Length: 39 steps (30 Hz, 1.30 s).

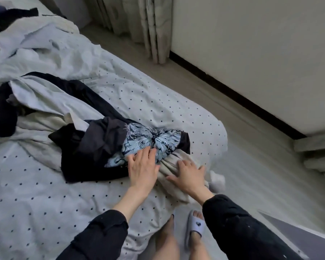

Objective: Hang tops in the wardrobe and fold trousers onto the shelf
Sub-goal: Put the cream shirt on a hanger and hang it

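Bed (45, 194) under a pale sheet with dark dots; grey floor (251, 166) beside it, curtain (150, 25) and pale wall beyond. Clothes lie heaped on the bed. At its near corner: a dark printed top (150, 141) touching a beige garment (169, 166). My left hand (142, 166) rests flat on the top, fingers spread. My right hand (189, 177) presses flat on the beige garment, gripping nothing.

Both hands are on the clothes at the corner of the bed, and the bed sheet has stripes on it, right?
Not stripes. The head view shows the bed sheet has small dark dots. The rest is right: the left hand and right hand both rest on the clothes at the corner of the bed.
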Motion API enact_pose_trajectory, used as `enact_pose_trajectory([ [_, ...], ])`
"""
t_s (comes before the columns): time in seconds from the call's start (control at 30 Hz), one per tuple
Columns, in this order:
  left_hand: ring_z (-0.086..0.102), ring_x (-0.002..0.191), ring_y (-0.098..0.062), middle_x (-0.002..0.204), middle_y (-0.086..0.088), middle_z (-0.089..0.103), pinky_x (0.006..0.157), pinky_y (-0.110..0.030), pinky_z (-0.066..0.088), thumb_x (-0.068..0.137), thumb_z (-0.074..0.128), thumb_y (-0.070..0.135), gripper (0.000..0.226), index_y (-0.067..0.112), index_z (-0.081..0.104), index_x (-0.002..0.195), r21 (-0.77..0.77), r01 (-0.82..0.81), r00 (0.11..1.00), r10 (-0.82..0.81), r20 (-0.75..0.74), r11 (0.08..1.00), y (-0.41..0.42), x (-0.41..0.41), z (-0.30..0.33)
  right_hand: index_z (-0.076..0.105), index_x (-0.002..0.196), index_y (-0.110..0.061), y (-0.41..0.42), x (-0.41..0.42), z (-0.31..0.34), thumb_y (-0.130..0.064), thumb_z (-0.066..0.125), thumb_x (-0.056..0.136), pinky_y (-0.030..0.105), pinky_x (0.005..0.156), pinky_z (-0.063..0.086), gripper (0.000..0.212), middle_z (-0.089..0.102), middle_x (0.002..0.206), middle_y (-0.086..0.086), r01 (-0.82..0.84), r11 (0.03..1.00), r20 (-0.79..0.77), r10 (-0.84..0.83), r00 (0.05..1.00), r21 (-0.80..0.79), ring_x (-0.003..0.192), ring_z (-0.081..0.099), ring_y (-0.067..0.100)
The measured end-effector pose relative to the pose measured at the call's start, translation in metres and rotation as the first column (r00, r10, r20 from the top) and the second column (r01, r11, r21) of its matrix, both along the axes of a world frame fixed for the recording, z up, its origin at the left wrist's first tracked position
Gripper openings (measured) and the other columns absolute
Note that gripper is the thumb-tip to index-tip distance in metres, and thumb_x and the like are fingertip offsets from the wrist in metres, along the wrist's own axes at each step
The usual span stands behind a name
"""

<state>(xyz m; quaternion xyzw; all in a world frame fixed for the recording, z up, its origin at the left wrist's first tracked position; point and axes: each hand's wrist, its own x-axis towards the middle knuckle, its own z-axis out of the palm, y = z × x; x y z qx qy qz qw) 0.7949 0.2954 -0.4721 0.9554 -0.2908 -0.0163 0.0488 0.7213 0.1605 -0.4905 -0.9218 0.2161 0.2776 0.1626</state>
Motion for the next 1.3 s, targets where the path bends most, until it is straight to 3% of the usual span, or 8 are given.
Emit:
enact_pose_trajectory([
  [0.13, 0.059, 0.076, -0.022, 0.085, 0.001, 0.064, 0.071, -0.033, 0.025, 0.061, 0.082, 0.019, 0.039, 0.017, 0.064, 0.096, -0.055, -0.012, 0.998, 0.016, 0.058, 0.998, -0.001, 0.004, -0.016, 0.054, 0.116, -0.018, 0.015, 0.002, -0.020, -0.037, 0.047, 0.090, 0.042, 0.090, 0.029, 0.033, 0.053, 0.123, 0.005, 0.030, 0.998, 0.068, -0.026, 0.997, -0.056, 0.115, 0.047, 0.026],
  [0.23, 0.060, 0.070, -0.023, 0.077, 0.001, 0.064, 0.069, -0.031, 0.024, 0.063, 0.077, 0.000, 0.038, 0.017, 0.061, 0.093, -0.175, -0.025, 0.999, 0.028, 0.019, 0.984, 0.003, 0.007, -0.019, 0.056, 0.095, -0.017, 0.015, 0.006, -0.021, -0.015, 0.040, 0.090, 0.038, 0.083, 0.027, 0.017, 0.060, 0.108, 0.005, 0.129, 0.991, 0.133, -0.126, 0.983, -0.017, 0.104, 0.052, 0.026],
  [0.33, 0.061, 0.069, -0.023, 0.076, 0.000, 0.064, 0.068, -0.032, 0.024, 0.068, 0.072, 0.000, 0.027, 0.016, 0.061, 0.087, -0.259, -0.069, 0.998, 0.067, -0.017, 0.963, 0.012, 0.016, 0.002, 0.044, 0.083, -0.021, 0.003, 0.001, 0.000, -0.013, 0.039, 0.089, 0.036, 0.080, 0.026, 0.011, 0.065, 0.092, 0.006, 0.264, 0.959, 0.181, -0.278, 0.943, 0.101, 0.090, 0.057, 0.028],
  [0.57, 0.061, 0.075, -0.031, 0.086, -0.011, 0.069, 0.073, -0.035, 0.024, 0.080, 0.065, 0.000, 0.014, 0.009, 0.068, 0.090, -0.381, -0.270, 0.951, 0.307, 0.040, 0.885, 0.020, 0.068, 0.094, 0.046, 0.074, -0.024, -0.048, 0.012, 0.112, -0.015, 0.048, 0.088, 0.031, 0.072, 0.031, 0.017, 0.057, 0.070, -0.002, 0.251, 0.916, 0.382, -0.364, 0.850, 0.314, 0.081, 0.056, 0.030],
  [0.9, 0.062, 0.077, -0.038, 0.087, -0.019, 0.069, 0.075, -0.038, 0.028, 0.081, 0.062, -0.003, 0.014, 0.005, 0.071, 0.088, -0.635, -0.263, 0.852, 0.484, 0.200, 0.726, 0.030, 0.117, 0.232, 0.048, 0.073, -0.024, -0.043, 0.093, 0.293, -0.012, 0.053, 0.086, 0.031, 0.071, 0.040, 0.018, 0.051, 0.062, -0.011, 0.075, 0.927, 0.757, -0.345, 0.555, 0.368, 0.066, 0.048, 0.017],
  [1.03, 0.061, 0.081, -0.039, 0.091, -0.019, 0.069, 0.078, -0.038, 0.026, 0.084, 0.060, 0.000, 0.013, 0.005, 0.070, 0.091, -0.681, -0.342, 0.773, 0.606, 0.187, 0.647, 0.063, 0.136, 0.269, 0.054, 0.072, -0.019, -0.065, 0.112, 0.355, -0.009, 0.054, 0.086, 0.026, 0.058, 0.037, 0.017, 0.053, 0.062, -0.007, 0.098, 0.851, 0.785, -0.515, 0.343, 0.516, 0.062, 0.046, 0.013],
  [1.13, 0.062, 0.086, -0.037, 0.093, -0.017, 0.070, 0.081, -0.039, 0.030, 0.084, 0.059, 0.001, 0.013, 0.007, 0.070, 0.090, -0.711, -0.396, 0.735, 0.665, 0.135, 0.581, 0.088, 0.138, 0.279, 0.055, 0.072, -0.017, -0.090, 0.120, 0.393, -0.013, 0.053, 0.084, 0.033, 0.069, 0.045, 0.013, 0.059, 0.075, 0.003, 0.173, 0.794, 0.777, -0.606, 0.170, 0.582, 0.074, 0.053, 0.020],
  [1.3, 0.060, 0.101, -0.034, 0.106, -0.014, 0.068, 0.099, -0.047, 0.032, 0.085, 0.055, 0.006, 0.022, 0.014, 0.066, 0.102, -0.508, -0.599, 0.718, 0.696, 0.002, 0.620, 0.089, 0.131, 0.266, 0.063, 0.098, -0.005, -0.120, 0.119, 0.418, -0.012, 0.049, 0.089, 0.036, 0.082, 0.045, 0.018, 0.058, 0.089, 0.005, 0.268, 0.769, 0.792, -0.610, 0.036, 0.580, 0.087, 0.052, 0.021],
])
